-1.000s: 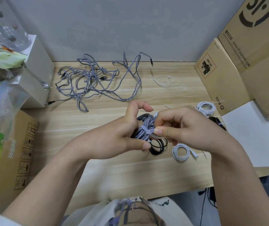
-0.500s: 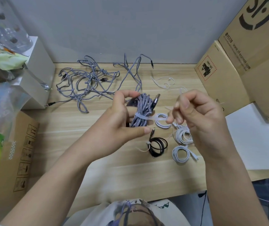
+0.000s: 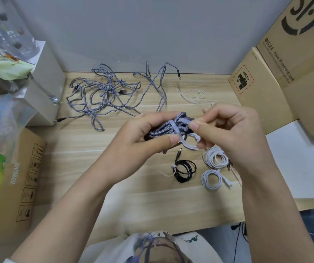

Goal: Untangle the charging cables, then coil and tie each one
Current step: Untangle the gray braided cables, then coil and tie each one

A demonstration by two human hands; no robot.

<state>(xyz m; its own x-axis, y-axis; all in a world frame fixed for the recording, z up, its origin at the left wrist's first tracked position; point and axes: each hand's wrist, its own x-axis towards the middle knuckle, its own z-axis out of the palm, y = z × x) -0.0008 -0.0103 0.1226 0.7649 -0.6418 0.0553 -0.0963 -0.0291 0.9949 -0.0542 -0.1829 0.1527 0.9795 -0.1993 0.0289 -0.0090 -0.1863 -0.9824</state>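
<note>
While left hand (image 3: pixel 141 137) grips coiled cable (image 3: pixel 163 130) & right hand (image 3: pixel 226 130) pinches tie (image 3: pixel 173 128), tangled cables (image 3: pixel 110 93) lie behind.

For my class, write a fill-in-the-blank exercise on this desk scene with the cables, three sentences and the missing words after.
1. The left hand grips a coiled ____ braided cable.
2. The right hand pinches the white tie that is wrapped around that ____.
3. The coiled black cable lies to the ____ of the lower white coil.

Missing words: grey; cable; left

One head-worn view looks steeply down, close over the wooden table (image 3: pixel 76 168)
</note>
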